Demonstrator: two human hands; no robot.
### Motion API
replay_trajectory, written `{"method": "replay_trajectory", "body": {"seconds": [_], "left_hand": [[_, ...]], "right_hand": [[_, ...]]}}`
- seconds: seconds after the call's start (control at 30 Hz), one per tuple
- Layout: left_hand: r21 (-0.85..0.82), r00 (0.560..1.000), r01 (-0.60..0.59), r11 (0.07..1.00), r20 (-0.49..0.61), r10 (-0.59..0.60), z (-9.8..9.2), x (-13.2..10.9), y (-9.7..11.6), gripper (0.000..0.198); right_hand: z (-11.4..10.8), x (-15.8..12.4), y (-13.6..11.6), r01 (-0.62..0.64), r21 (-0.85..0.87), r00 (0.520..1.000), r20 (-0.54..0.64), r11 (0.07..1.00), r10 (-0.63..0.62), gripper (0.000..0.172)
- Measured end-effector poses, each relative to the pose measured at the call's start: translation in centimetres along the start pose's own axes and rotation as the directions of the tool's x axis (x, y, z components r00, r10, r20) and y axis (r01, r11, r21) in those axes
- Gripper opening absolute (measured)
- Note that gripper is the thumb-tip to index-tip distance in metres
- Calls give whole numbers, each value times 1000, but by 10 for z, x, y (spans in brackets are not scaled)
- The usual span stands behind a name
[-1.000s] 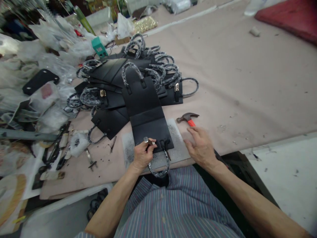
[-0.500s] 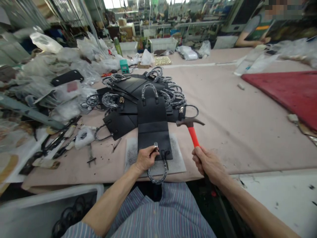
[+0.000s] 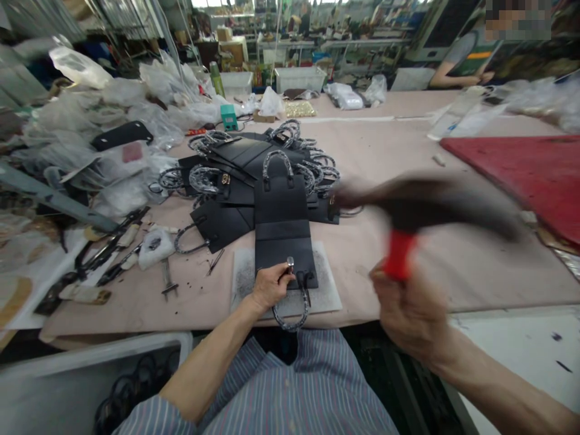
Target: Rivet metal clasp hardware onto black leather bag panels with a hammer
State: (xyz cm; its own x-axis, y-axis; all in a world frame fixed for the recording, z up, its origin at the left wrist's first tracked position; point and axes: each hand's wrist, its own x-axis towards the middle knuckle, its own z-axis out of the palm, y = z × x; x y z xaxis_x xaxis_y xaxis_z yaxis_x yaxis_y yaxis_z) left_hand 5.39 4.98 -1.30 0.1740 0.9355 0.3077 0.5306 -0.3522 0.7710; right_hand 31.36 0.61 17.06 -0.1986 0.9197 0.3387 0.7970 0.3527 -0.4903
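Observation:
My left hand (image 3: 272, 286) is closed around a short metal punch (image 3: 290, 264), held upright on a black bag panel (image 3: 283, 248). The punch's lower end is hidden by my fingers. The panel lies on a pale, speckled board (image 3: 330, 284), with one wrapped handle (image 3: 292, 326) hanging toward me and another at its far end. My right hand (image 3: 414, 308) grips a hammer (image 3: 401, 254) by its red handle, raised to the right of the panel. Its dark claw head is blurred by motion and close to the camera.
Behind the panel lies a pile of black bag pieces (image 3: 240, 157) with wrapped handles. Tools (image 3: 118, 260) and plastic bags (image 3: 122, 96) crowd the left side. A red sheet (image 3: 521, 169) lies at right. A person (image 3: 466, 66) sits across the table; a grey bin (image 3: 181, 350) stands below left.
My right hand has lifted the hammer up toward the camera and to the right. My left hand still holds the punch at the same place on the panel. The view has shifted slightly.

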Motion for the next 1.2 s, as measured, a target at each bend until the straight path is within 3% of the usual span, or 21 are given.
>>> {"method": "replay_trajectory", "body": {"seconds": [0.1, 0.2, 0.27, 0.37, 0.43, 0.47, 0.53, 0.6, 0.63, 0.73, 0.83, 0.9, 1.0, 1.03, 1.1, 1.17, 1.2], "left_hand": [[33, 1000, 10, 999, 17, -11, 1, 0, -2, 12], [26, 1000, -5, 1000, 10, 5, 1, 0, -2, 13], [15, 1000, -3, 1000, 11, 3, 0, -1, -1, 13], [6, 999, 26, 1000, 37, -26, -3, 0, 2, 14], [0, 998, 36, 999, 51, -36, -5, 1, 4, 14], [-4, 998, 38, 999, 52, -37, -5, 1, 5, 14], [-10, 998, 37, 999, 47, -37, -7, 2, 5, 13], [-17, 998, 44, 999, 38, -43, -7, 1, 6, 11], [-22, 998, 50, 998, 36, -49, -7, 1, 6, 11], [-53, 996, 83, 995, 40, -80, -4, 1, 7, 12], [-190, 978, 205, 960, 15, -206, -2, 9, 7, 14], [-400, 920, 320, 859, -84, -382, -8, 19, 3, 27], [-616, 758, 373, 694, -230, -611, -36, 34, -13, 45], [-592, 729, 403, 698, -254, -636, -50, 36, -20, 46], [-368, 737, 512, 776, -276, -618, -81, 34, -32, 41], [58, 786, 592, 804, -264, -559, -109, 26, -41, 31], [281, 804, 594, 754, -240, -544, -120, 21, -44, 27]], "right_hand": [[5, -4, 10, 51, -70, 969, 246, 996, -32, 31], [6, -1, 35, -172, -49, 964, 199, 984, 179, 34], [15, -3, 62, -335, 9, 928, 178, 942, 328, 36], [47, -13, 109, -489, -24, 830, 294, 872, 474, 37], [72, -21, 132, -487, -152, 812, 282, 860, 510, 37], [84, -24, 138, -460, -207, 828, 250, 863, 502, 36], [104, -25, 134, -347, -260, 906, 156, 901, 394, 34], [121, -22, 115, -158, -226, 980, 85, 961, 181, 40], [129, -18, 102, -49, -189, 995, 78, 981, 65, 44], [153, -11, 69, 155, -67, 973, 185, 986, -140, 42], [170, -13, 55, 163, -49, 962, 231, 985, -148, 41], [173, -16, 56, 142, -45, 963, 237, 989, -128, 42], [171, -17, 59, 129, -29, 959, 256, 991, -118, 42], [169, -17, 60, 125, -24, 959, 261, 992, -115, 42], [168, -16, 60, 116, -13, 959, 262, 993, -109, 42], [168, -16, 61, 109, 10, 962, 250, 994, -108, 40], [169, -16, 62, 107, 27, 964, 242, 994, -110, 39]]}}
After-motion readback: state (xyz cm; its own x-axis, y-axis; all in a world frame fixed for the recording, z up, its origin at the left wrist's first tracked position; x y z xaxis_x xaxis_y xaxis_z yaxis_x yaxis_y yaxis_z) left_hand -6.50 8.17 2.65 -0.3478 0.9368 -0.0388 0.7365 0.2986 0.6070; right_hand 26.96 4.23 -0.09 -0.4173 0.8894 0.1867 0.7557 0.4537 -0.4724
